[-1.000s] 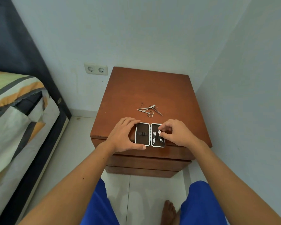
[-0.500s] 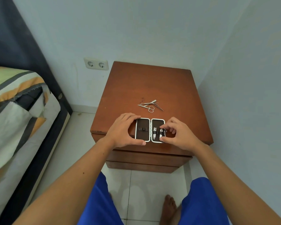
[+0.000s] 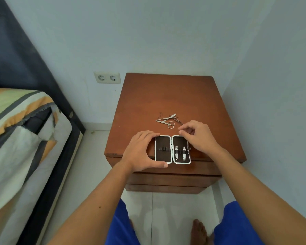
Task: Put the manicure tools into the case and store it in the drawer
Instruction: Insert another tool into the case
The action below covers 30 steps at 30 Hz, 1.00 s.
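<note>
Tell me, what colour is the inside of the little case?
Dark brown inside the case, with a white edge; the head view shows it.

Left hand (image 3: 141, 151) steadies open case (image 3: 172, 149) on nightstand (image 3: 166, 99).

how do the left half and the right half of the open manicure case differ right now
The left half of the open white-edged dark case shows only empty black loops; the right half holds two silver clippers. The left hand grips the left half; the right hand hovers by the right half. Both lie flat.
</note>
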Motion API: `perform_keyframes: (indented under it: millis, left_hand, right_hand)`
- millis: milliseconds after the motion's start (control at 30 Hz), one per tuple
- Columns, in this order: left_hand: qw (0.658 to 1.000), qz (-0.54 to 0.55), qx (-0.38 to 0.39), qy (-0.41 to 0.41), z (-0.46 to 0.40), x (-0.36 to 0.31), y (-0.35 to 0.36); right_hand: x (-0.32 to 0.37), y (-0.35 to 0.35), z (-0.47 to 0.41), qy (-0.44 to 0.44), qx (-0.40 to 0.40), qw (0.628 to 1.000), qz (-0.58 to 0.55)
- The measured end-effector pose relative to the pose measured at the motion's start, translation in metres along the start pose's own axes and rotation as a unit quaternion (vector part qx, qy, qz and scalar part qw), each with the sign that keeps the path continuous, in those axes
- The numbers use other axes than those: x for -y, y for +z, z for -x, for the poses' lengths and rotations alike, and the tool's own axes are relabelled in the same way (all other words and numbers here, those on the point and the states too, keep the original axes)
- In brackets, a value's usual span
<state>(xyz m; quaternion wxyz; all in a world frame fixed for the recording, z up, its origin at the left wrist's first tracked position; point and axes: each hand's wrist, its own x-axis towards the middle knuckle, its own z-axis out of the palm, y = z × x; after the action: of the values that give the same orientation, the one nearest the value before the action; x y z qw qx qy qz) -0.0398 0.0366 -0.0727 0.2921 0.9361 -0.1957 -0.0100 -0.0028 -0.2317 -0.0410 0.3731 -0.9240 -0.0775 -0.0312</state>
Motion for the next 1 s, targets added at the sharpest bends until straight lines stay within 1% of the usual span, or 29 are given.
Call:
perform_keyframes:
  millis: [167,400,567,633,700,800,900,1000]
  left_hand:
    - [1.000,0.002,0.000,0.001,-0.002,0.002,0.000]
    - [1.000,-0.002,0.000,0.003,-0.002,0.001,-0.001]
    - [1.000,-0.002,-0.004,0.005,-0.002,0.001,0.000]
    - [1.000,-0.001,-0.004,0.003,-0.002,0.001,0.000]
    - [1.000,-0.002,-0.006,0.003,-0.002,0.002,0.000]
    - [1.000,-0.001,-0.005,0.003,-0.002,0.001,0.000]
    - [1.000,-0.002,-0.003,0.000,-0.001,0.000,0.000]
    - [1.000,-0.002,0.000,-0.003,-0.001,0.000,0.000]
  right_hand:
    - [0.012,0.022,-0.035,-0.007,0.005,0.999,0.045]
    - [0.011,0.035,-0.048,-0.008,0.000,0.996,0.087]
    - [0.012,0.031,-0.043,-0.045,0.021,0.988,0.143]
    - [0.012,0.030,-0.038,-0.072,0.013,0.986,0.152]
    - [0.010,0.028,-0.034,-0.086,-0.012,0.988,0.127]
    - [0.009,0.024,-0.029,-0.067,-0.041,0.995,0.056]
    - [0.012,0.018,-0.022,0.010,-0.060,0.995,-0.079]
    - [0.014,0.011,-0.016,0.080,-0.067,0.974,-0.203]
